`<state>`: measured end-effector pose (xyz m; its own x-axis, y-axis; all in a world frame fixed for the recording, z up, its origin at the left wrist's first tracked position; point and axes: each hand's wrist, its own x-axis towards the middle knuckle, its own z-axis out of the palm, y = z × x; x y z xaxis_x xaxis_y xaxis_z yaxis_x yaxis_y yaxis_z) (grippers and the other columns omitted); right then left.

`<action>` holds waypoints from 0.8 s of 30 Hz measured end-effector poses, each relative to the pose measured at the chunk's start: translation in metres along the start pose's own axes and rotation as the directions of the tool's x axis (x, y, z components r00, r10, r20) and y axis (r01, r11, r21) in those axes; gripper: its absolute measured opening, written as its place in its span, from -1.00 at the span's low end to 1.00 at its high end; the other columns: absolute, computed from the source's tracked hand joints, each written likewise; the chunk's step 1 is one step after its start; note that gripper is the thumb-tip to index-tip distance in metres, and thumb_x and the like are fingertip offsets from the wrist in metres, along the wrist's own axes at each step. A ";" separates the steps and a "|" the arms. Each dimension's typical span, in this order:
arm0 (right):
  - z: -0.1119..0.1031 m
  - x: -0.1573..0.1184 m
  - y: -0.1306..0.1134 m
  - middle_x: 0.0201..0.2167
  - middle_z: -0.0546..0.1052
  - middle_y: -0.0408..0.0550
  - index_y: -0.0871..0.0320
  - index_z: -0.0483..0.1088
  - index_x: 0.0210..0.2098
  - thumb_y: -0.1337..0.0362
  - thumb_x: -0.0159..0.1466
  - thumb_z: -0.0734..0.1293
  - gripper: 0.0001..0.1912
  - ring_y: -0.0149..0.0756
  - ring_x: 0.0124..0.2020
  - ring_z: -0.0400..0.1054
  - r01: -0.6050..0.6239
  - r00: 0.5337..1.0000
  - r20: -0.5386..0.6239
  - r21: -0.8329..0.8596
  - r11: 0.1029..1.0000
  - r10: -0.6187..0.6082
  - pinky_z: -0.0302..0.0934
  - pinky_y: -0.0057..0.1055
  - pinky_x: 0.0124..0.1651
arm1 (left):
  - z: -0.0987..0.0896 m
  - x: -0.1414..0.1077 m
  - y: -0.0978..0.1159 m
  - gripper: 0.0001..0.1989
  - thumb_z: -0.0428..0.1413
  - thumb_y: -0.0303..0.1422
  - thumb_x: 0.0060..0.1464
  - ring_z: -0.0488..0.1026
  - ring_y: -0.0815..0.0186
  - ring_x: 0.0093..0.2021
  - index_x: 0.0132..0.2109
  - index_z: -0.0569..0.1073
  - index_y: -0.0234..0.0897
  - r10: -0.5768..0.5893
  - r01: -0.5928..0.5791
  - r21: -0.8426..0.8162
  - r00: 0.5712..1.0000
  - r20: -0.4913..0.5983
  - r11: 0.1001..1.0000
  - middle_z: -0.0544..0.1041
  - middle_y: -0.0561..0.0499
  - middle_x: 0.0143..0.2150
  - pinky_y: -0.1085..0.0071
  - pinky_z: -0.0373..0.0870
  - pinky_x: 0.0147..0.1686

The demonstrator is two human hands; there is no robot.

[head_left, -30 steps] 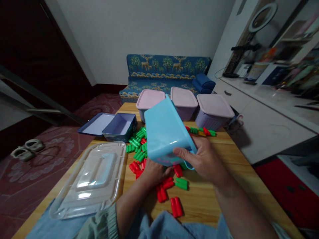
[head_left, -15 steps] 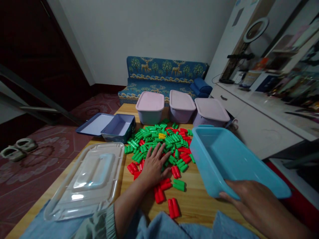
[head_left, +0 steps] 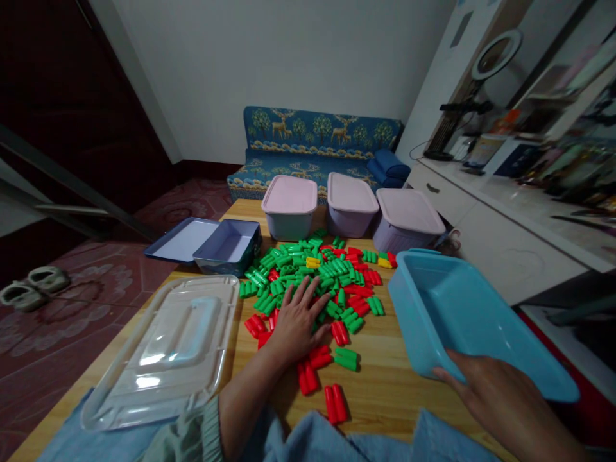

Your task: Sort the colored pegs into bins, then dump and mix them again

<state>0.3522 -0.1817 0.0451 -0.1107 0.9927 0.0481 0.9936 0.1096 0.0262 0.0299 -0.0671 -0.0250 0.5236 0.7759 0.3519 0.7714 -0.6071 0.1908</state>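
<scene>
My left hand (head_left: 297, 318) lies flat, fingers spread, on a heap of green and red plastic pieces (head_left: 308, 273) in the middle of the wooden table (head_left: 380, 385). One yellow piece (head_left: 312, 262) sits on top of the heap. My right hand (head_left: 486, 385) grips the near rim of an empty light-blue tub (head_left: 462, 314), held upright and tilted over the table's right edge. Several red pieces (head_left: 335, 402) lie loose close to me.
A clear plastic lid (head_left: 168, 350) rests at the near left. An open blue-grey tin (head_left: 228, 244) with its lid (head_left: 180, 237) sits at the far left. Three lidded pink-lilac boxes (head_left: 351, 205) line the far edge. A white cabinet (head_left: 486, 212) stands to the right.
The blue tub, upside down over the pieces a second ago, has been turned upright and swung to the right in my right hand. My left hand spread flat on the uncovered heap.
</scene>
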 end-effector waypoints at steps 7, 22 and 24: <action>-0.017 -0.009 0.018 -0.20 0.62 0.16 0.01 0.54 -0.15 -0.01 0.09 0.39 -0.62 0.13 -0.24 0.53 -0.004 0.992 -0.122 0.034 0.999 0.008 0.36 -0.04 -0.22 | 0.000 0.000 0.000 -0.39 0.06 -0.08 0.17 -0.10 -0.02 0.43 0.33 0.23 -0.05 -0.008 0.008 -0.021 1.000 0.005 1.000 0.00 -0.07 0.46 -0.09 -0.12 0.33; 0.035 0.264 -0.099 0.20 0.31 0.29 0.30 0.42 0.00 0.41 0.10 0.31 -0.56 0.08 0.27 0.07 -0.470 0.537 -0.242 0.710 0.525 0.808 -0.06 0.03 0.30 | 0.002 0.001 0.000 -0.41 0.03 -0.07 0.19 -0.11 -0.02 0.44 0.33 0.23 -0.04 -0.022 0.023 -0.039 1.000 0.013 0.999 -0.01 -0.07 0.46 -0.10 -0.09 0.33; 0.047 0.278 -0.084 0.21 0.26 0.37 0.33 0.41 0.00 0.41 0.10 0.31 -0.56 0.14 0.29 0.03 -0.637 0.427 -0.146 0.652 0.411 0.892 -0.05 0.06 0.28 | 0.001 0.001 0.000 -0.41 0.04 -0.08 0.19 -0.10 -0.01 0.44 0.32 0.24 -0.04 -0.026 0.027 -0.046 1.000 0.015 0.999 -0.01 -0.08 0.46 -0.10 -0.08 0.33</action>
<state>0.2387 0.0872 0.0090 0.8365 0.5142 0.1896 0.4929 -0.5545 -0.6705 0.0311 -0.0661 -0.0252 0.5085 0.7942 0.3326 0.7680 -0.5930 0.2419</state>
